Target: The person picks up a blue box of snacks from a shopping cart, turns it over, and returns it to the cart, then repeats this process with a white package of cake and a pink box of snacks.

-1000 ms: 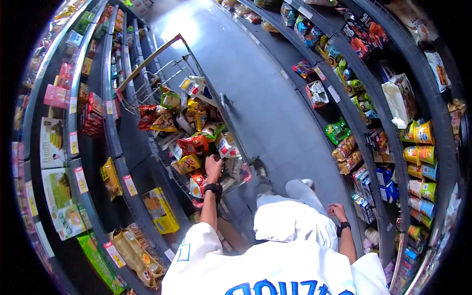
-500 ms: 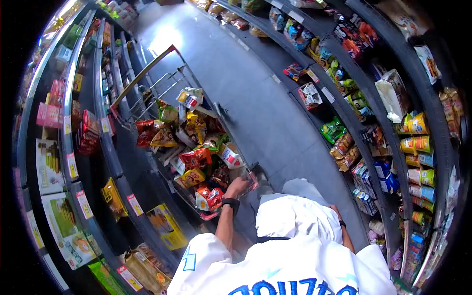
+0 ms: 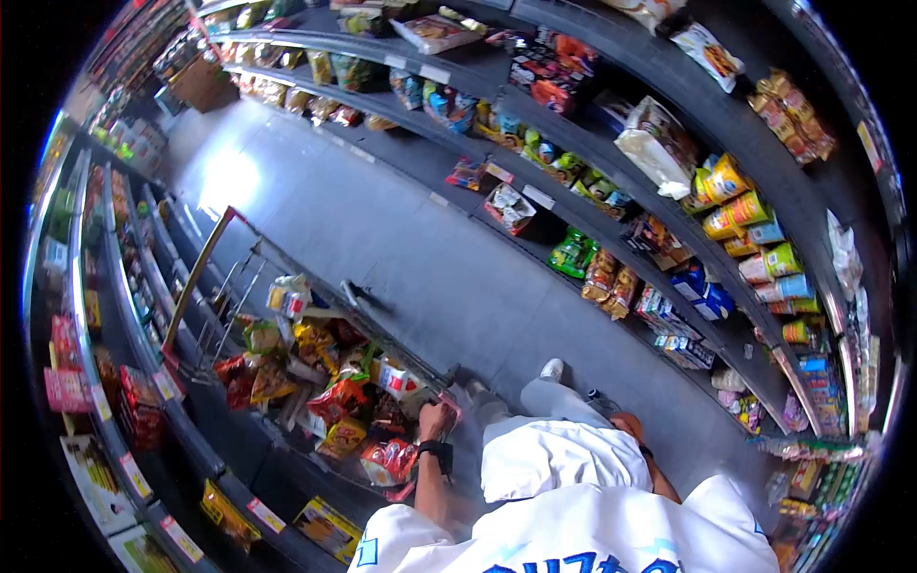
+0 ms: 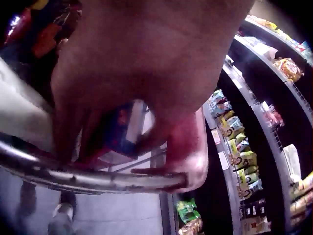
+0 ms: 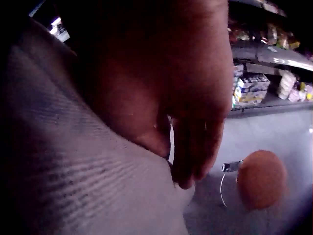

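My left hand (image 3: 437,420) grips the metal rim (image 4: 112,181) of a shopping cart at its near corner, beside the red corner bumper (image 4: 188,152). Snack packets and boxes fill the cart, among them a red packet (image 3: 390,461) close to that hand, a yellow packet (image 3: 342,437) and a white box (image 3: 396,378). In the left wrist view the fingers reach down to the rim, and part of them is hidden behind it. My right hand (image 5: 171,83) hangs beside the thigh with relaxed fingers, holding nothing.
Shelves (image 3: 478,67) of snacks run along the right side of the aisle, and shelves with packets and boxes (image 3: 141,406) stand close on the left. A brown round object (image 5: 261,178) shows below the right hand. A cardboard box (image 3: 201,84) is at the aisle's far end.
My left hand has moved from among the packets to the cart's corner rim. The head view has turned right, so the cart sits lower left. My right hand has dropped beside the thigh.
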Motion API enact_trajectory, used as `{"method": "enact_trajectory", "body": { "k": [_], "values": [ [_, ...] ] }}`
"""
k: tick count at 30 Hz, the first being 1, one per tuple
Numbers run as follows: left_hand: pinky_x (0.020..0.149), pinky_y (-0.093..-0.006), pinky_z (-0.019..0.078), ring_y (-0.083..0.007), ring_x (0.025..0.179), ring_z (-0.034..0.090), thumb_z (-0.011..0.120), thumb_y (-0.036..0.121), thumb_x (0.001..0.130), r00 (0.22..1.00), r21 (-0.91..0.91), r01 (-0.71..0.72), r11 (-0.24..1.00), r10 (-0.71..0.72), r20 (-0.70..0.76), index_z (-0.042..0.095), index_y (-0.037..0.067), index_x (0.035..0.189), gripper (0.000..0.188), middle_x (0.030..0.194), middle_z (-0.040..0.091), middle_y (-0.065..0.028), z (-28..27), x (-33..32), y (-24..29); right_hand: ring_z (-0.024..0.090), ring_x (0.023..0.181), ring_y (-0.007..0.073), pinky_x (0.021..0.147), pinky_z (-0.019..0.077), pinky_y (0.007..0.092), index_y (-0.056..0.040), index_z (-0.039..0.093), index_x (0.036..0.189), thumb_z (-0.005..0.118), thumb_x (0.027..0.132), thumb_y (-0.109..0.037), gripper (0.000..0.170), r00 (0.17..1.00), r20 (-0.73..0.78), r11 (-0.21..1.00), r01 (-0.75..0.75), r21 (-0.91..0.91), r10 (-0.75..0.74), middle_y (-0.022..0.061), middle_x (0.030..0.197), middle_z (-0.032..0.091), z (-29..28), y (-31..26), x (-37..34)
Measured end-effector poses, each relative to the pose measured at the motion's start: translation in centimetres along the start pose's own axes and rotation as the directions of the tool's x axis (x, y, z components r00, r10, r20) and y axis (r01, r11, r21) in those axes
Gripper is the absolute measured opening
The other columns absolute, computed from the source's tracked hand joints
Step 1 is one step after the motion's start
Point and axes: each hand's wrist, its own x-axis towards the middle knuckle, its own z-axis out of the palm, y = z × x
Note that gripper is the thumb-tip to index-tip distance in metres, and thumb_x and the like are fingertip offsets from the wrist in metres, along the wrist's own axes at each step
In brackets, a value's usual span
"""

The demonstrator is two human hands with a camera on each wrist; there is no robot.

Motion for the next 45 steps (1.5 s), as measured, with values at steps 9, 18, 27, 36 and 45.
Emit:
{"method": "enact_trajectory", "body": {
  "k": [9, 18, 27, 36, 45],
  "values": [
    [0.057, -0.0394, 0.0482, -0.0268, 0.062, 0.061, 0.06, 0.028, 0.08, 0.986, -0.572, -0.049, 0.819, -0.051, -0.159, 0.061, -0.007, 0.082, 0.035, 0.073, 0.063, -0.0142, -2.9, -8.0, 11.5, 0.061, 0.089, 0.0265, 0.079, 0.0478, 0.0373, -0.0096, 0.067, 0.094, 0.057, 0.076, -0.018, 0.022, 0.997, -0.018, 0.997, -0.074, 0.025, 0.074, 0.0135, 0.095, 0.066, 0.4, 4.7, -2.8],
    [0.063, -0.0464, 0.0483, -0.0367, 0.068, 0.062, 0.06, 0.023, 0.078, 0.914, 0.211, 0.099, 0.972, -0.005, -0.405, 0.044, -0.003, 0.122, 0.053, 0.083, 0.063, -0.021, -10.9, -16.3, 4.5, 0.061, 0.095, 0.0284, 0.082, 0.0475, 0.0386, -0.012, 0.067, 0.098, 0.057, 0.076, -0.019, 0.025, 0.999, 0.038, 0.999, -0.001, -0.043, 0.002, 0.014, 0.1, 0.065, -0.5, 4.9, -1.2],
    [0.069, -0.0483, 0.0473, -0.0431, 0.081, 0.061, 0.066, 0.028, 0.075, 0.772, 0.474, 0.06, 0.878, 0.26, -0.58, 0.019, 0.009, 0.143, 0.085, 0.089, 0.062, -0.0279, -4.7, -29.9, 30.0, 0.06, 0.1, 0.0293, 0.088, 0.0457, 0.039, -0.0112, 0.061, 0.11, 0.059, 0.077, -0.023, 0.035, 0.936, -0.094, 0.94, 0.335, -0.064, -0.34, 0.015, 0.105, 0.064, -7.4, 1.4, -0.7],
    [0.056, -0.0302, 0.0492, -0.0166, 0.067, 0.062, 0.062, 0.026, 0.084, 0.794, -0.117, -0.515, 0.849, 0.524, 0.309, 0.028, -0.001, 0.136, 0.067, 0.09, 0.063, -0.0145, 13.7, -35.7, 45.9, 0.034, 0.128, 0.0347, 0.106, 0.0278, 0.0411, -0.0089, 0.024, 0.141, 0.079, 0.064, -0.029, 0.097, 0.361, -0.27, 0.45, 0.689, -0.568, -0.893, 0.0184, 0.139, 0.034, -19.9, -10.8, -22.1],
    [0.059, -0.0256, 0.0473, -0.0164, 0.066, 0.061, 0.04, 0.034, 0.096, 0.461, -0.43, -0.341, 0.836, 0.547, 0.698, 0.042, 0.004, 0.129, 0.045, 0.087, 0.063, -0.013, 22.0, -40.3, 52.2, 0.05, 0.113, 0.0198, 0.098, 0.0395, 0.0364, -0.0032, 0.032, 0.136, 0.076, 0.073, -0.02, 0.079, 0.764, -0.477, -0.122, 0.475, 0.872, -0.436, 0.009, 0.126, 0.05, -20.2, 0.7, -23.7]
  ]
}}
